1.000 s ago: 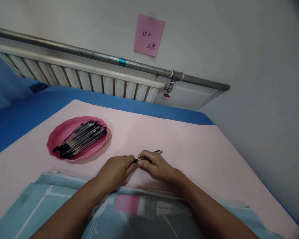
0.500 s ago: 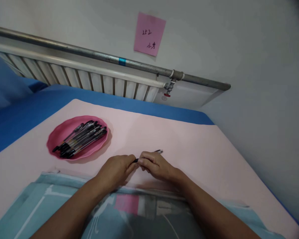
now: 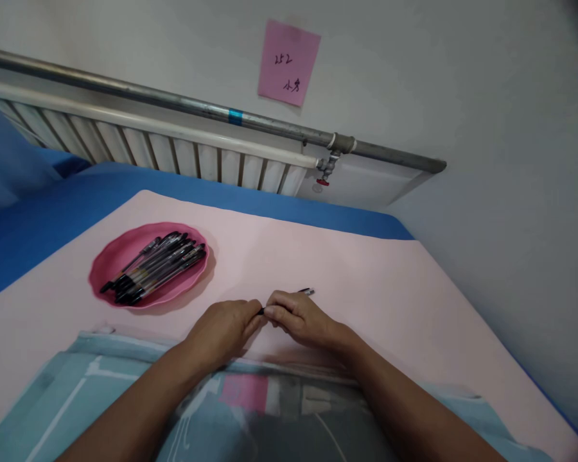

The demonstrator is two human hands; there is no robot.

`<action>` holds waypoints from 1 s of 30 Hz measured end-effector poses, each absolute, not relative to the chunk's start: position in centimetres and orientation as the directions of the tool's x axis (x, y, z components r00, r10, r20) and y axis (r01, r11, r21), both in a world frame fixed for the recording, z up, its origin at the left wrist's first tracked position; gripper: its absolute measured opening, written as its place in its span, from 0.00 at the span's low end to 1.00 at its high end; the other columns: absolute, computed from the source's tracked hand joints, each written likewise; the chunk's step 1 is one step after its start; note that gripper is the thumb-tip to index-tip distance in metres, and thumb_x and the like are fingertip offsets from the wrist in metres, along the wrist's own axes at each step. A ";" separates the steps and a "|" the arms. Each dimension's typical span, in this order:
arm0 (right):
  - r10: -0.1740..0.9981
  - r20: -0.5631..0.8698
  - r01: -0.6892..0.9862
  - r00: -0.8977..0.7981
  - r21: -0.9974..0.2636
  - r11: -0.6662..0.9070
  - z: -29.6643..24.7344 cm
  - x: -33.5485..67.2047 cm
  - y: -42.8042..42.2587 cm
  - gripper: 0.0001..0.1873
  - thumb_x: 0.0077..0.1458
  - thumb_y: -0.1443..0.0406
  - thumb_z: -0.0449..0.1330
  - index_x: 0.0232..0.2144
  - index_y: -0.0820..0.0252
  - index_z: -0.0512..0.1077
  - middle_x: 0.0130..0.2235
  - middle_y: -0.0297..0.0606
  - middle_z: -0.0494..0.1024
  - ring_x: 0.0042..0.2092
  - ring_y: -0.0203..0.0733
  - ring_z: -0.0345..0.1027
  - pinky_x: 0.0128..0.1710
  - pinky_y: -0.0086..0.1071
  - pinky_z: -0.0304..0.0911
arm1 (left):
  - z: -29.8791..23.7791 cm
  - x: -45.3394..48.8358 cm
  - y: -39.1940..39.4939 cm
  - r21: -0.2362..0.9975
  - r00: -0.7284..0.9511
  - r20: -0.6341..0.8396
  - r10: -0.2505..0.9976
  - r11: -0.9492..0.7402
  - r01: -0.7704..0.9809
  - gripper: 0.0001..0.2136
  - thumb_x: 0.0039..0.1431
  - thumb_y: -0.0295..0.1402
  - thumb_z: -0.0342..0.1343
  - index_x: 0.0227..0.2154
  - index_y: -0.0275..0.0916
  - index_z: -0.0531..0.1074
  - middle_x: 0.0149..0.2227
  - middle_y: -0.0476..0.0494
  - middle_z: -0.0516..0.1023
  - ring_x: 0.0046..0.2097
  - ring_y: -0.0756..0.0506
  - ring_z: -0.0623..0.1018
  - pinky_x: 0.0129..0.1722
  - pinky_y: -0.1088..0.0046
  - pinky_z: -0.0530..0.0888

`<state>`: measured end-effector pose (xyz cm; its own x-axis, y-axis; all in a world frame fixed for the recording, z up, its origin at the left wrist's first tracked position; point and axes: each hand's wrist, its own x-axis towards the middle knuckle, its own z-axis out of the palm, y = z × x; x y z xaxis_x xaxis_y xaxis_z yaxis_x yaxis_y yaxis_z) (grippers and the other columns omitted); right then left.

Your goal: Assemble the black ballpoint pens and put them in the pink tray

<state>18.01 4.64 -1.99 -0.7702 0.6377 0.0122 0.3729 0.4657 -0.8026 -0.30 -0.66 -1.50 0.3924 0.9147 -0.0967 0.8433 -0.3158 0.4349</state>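
Observation:
Both hands meet over the pink mat, closed on a pen. My left hand pinches its black tip end, which shows as a short dark bit in the gap between the hands. The fingers of my right hand are wrapped round the barrel and hide most of it. A clear and black end of the pen shows beyond the right knuckles, in line with the dark bit. To the left of my hands, several black-ended clear pens lie in a pink oval dish with a wavy rim.
The pale pink mat lies on a blue surface. A patterned blue-grey cloth lies along the near edge under my forearms. Behind are a white radiator, a metal pipe and a wall with a pink note.
Almost nothing differs. My hands have drawn very slightly closer together, and less of the pen's dark bit shows between them.

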 end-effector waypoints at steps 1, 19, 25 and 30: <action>0.638 0.010 0.375 -0.770 -0.802 0.465 -2.0 18.0 4.7 0.11 0.59 0.64 0.49 0.27 0.62 0.66 0.25 0.32 0.69 0.28 0.32 0.62 0.29 0.26 0.56 | -1.5 -0.3 -0.7 0.441 0.395 -0.095 0.914 -0.317 0.840 0.16 0.62 0.41 0.38 0.34 0.40 0.68 0.30 0.46 0.76 0.32 0.46 0.75 0.29 0.74 0.63; 0.659 0.024 0.403 -0.752 -0.774 0.488 -2.1 17.8 4.5 0.12 0.59 0.64 0.49 0.26 0.62 0.66 0.26 0.33 0.70 0.29 0.33 0.62 0.29 0.26 0.56 | -1.4 -0.1 -0.8 0.417 0.369 -0.097 0.924 -0.299 0.858 0.12 0.61 0.37 0.40 0.36 0.40 0.68 0.32 0.46 0.76 0.33 0.46 0.75 0.30 0.73 0.64; 0.670 0.042 0.413 -0.741 -0.758 0.504 -2.5 17.8 4.5 0.10 0.58 0.64 0.50 0.29 0.62 0.67 0.28 0.34 0.70 0.29 0.33 0.62 0.29 0.26 0.55 | -1.6 -0.1 -0.8 0.405 0.368 -0.104 0.924 -0.299 0.864 0.11 0.61 0.36 0.40 0.35 0.40 0.67 0.31 0.45 0.76 0.33 0.46 0.75 0.29 0.73 0.63; 0.674 0.036 0.436 -0.738 -0.737 0.517 -2.6 17.8 4.5 0.09 0.57 0.63 0.50 0.30 0.62 0.67 0.28 0.33 0.70 0.29 0.33 0.61 0.28 0.26 0.55 | -1.8 -0.1 -0.8 0.391 0.378 -0.106 0.920 -0.311 0.866 0.11 0.61 0.36 0.40 0.35 0.39 0.66 0.31 0.44 0.76 0.32 0.45 0.75 0.29 0.72 0.64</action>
